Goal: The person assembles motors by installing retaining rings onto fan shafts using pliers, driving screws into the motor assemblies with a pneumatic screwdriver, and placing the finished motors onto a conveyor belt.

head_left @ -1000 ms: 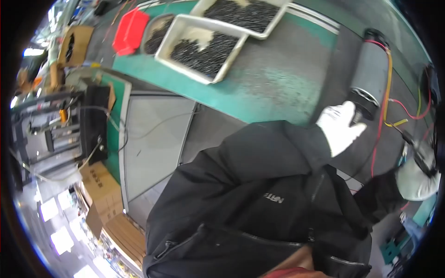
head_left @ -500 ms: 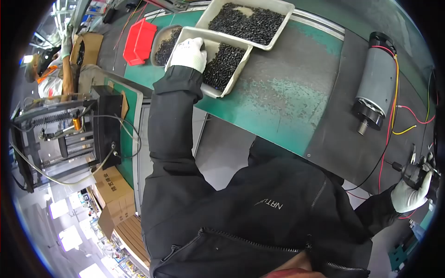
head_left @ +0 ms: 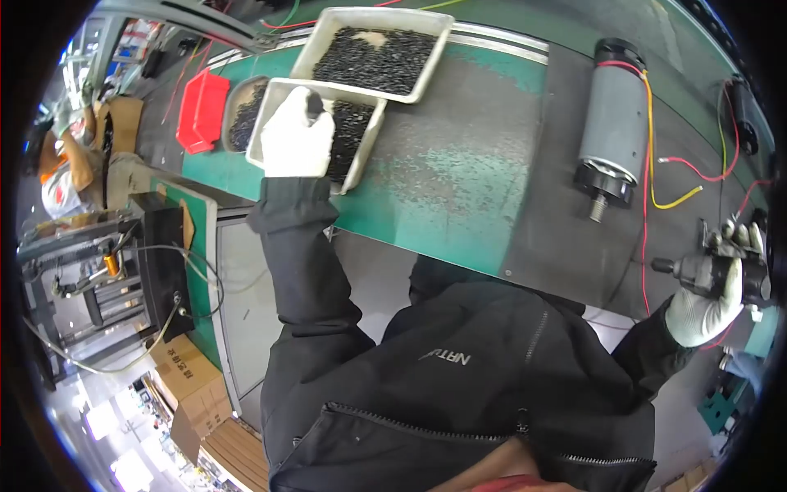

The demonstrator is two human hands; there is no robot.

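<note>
Two boxy trays of white plastic lay on the bench (head_left: 443,180) with the worn green and dark grey top, the near tray (head_left: 361,97) and the far tray (head_left: 318,41). Both held lots of small, shiny black bits (head_left: 352,127), too many for us to count. Just left of them we saw one small grey tub (head_left: 242,94) with more bits inside, and then one bright red plastic bin (head_left: 202,111).

We had two hands out, each in a white glove. Our left hand (head_left: 297,139) was over the near tray with its fingers bent in. One dark spot showed by the fingertips, but we could not tell if they pinched a bit. Our right hand (head_left: 709,310) had its fingers wrapped around one black power tool (head_left: 697,271), whose nose pointed left.

One fat grey metal motor (head_left: 615,123) with black ends lay on the bench between our hands, well apart from both. Its one threaded metal rod (head_left: 598,207) pointed toward us. One yellow wire (head_left: 650,156) ran along its right side.
</note>
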